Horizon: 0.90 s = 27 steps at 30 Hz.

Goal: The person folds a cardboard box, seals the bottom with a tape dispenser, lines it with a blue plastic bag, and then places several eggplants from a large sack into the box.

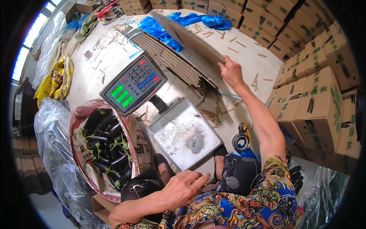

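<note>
My right hand (231, 72) reaches out ahead with its fingers closed on the near edge of a flat cardboard sheet (190, 42). The sheet is tilted up on edge and blurred. Beside it on the floor lies a bundle of folded cardboard boxes (164, 57). Close to my lap, my left hand (187, 187) is held palm down, fingers loosely apart, with nothing seen in it. Between my feet stands a scale with a bare, scuffed metal platform (187, 133) and a lit display panel (133, 84). Left of the scale, a lined basket (74, 149) holds several dark eggplants (108, 141).
A tape dispenser (241, 142) lies right of the scale. Stacked cartons (316, 107) line the right and far sides. Blue plastic (219, 21) lies beyond the bundle. Cardboard scraps litter the floor. A yellow bag (55, 82) and clear plastic sheeting (57, 152) are at left.
</note>
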Each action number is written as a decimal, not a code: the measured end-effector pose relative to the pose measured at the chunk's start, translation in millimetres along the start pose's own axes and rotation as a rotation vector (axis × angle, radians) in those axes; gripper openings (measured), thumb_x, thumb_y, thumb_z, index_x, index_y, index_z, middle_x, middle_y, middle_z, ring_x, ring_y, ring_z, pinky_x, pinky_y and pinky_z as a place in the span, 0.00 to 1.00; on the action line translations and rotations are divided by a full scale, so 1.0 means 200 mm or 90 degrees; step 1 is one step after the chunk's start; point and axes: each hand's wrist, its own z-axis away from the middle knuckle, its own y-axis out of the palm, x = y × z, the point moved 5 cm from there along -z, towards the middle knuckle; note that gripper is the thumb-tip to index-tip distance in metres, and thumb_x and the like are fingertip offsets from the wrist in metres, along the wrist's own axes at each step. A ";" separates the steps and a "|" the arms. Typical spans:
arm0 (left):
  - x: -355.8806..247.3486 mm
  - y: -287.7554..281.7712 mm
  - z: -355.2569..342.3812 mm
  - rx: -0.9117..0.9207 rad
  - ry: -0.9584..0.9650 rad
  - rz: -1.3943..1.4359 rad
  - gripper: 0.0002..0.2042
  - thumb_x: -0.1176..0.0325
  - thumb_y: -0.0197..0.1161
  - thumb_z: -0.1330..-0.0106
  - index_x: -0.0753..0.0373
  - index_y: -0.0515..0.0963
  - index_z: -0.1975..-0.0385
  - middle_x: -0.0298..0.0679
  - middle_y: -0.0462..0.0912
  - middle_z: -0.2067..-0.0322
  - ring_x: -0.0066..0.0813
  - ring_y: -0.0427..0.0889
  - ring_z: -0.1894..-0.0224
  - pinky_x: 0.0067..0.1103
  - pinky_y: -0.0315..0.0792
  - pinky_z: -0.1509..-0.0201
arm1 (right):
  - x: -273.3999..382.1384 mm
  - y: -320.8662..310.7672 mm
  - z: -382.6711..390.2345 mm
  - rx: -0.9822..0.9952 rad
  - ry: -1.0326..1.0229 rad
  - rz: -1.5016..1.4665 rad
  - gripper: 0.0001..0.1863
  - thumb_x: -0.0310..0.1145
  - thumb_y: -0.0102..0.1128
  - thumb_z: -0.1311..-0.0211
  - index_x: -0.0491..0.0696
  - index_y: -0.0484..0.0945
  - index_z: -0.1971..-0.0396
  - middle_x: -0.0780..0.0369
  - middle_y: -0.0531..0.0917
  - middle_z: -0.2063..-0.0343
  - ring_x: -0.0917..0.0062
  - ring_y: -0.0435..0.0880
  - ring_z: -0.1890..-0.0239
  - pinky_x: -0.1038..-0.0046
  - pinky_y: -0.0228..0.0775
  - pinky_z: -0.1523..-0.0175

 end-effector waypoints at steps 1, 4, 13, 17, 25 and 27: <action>-0.01 0.00 0.01 0.003 0.001 -0.003 0.23 0.72 0.64 0.41 0.66 0.70 0.45 0.44 0.77 0.61 0.44 0.79 0.62 0.32 0.75 0.60 | 0.01 -0.10 0.02 0.005 0.045 -0.015 0.10 0.31 0.59 0.43 0.43 0.74 0.64 0.49 0.82 0.77 0.51 0.83 0.72 0.55 0.75 0.65; -0.02 0.01 0.01 -0.002 0.015 -0.001 0.24 0.70 0.66 0.41 0.66 0.71 0.44 0.45 0.78 0.60 0.43 0.79 0.63 0.34 0.74 0.60 | 0.00 -0.36 0.16 0.024 0.082 -0.061 0.13 0.35 0.63 0.46 0.42 0.73 0.67 0.49 0.79 0.82 0.52 0.82 0.75 0.56 0.73 0.67; -0.01 0.15 -0.01 0.042 0.044 -0.090 0.23 0.71 0.64 0.42 0.65 0.71 0.45 0.42 0.75 0.66 0.41 0.79 0.64 0.32 0.74 0.59 | 0.09 -0.68 0.51 0.195 0.127 0.087 0.25 0.33 0.66 0.51 0.42 0.73 0.52 0.46 0.82 0.72 0.50 0.83 0.64 0.59 0.74 0.57; 0.01 0.20 -0.03 0.053 0.055 -0.151 0.23 0.71 0.63 0.42 0.66 0.69 0.46 0.41 0.75 0.68 0.40 0.79 0.64 0.31 0.74 0.60 | 0.11 -0.54 0.41 0.254 0.134 0.169 0.21 0.33 0.63 0.50 0.42 0.73 0.56 0.46 0.82 0.73 0.48 0.81 0.65 0.57 0.73 0.58; 0.05 0.14 -0.06 -0.015 0.050 -0.170 0.21 0.70 0.62 0.40 0.66 0.69 0.47 0.43 0.76 0.68 0.43 0.80 0.65 0.32 0.75 0.60 | 0.09 -0.59 0.43 0.264 0.138 0.101 0.17 0.32 0.59 0.50 0.44 0.71 0.60 0.42 0.81 0.70 0.42 0.79 0.63 0.48 0.70 0.56; 0.06 0.11 -0.07 -0.014 0.036 -0.186 0.21 0.70 0.62 0.40 0.65 0.69 0.47 0.43 0.76 0.68 0.44 0.80 0.64 0.33 0.76 0.60 | 0.14 -0.70 0.52 0.254 0.104 0.109 0.16 0.30 0.59 0.49 0.44 0.71 0.59 0.42 0.81 0.72 0.42 0.79 0.64 0.48 0.70 0.57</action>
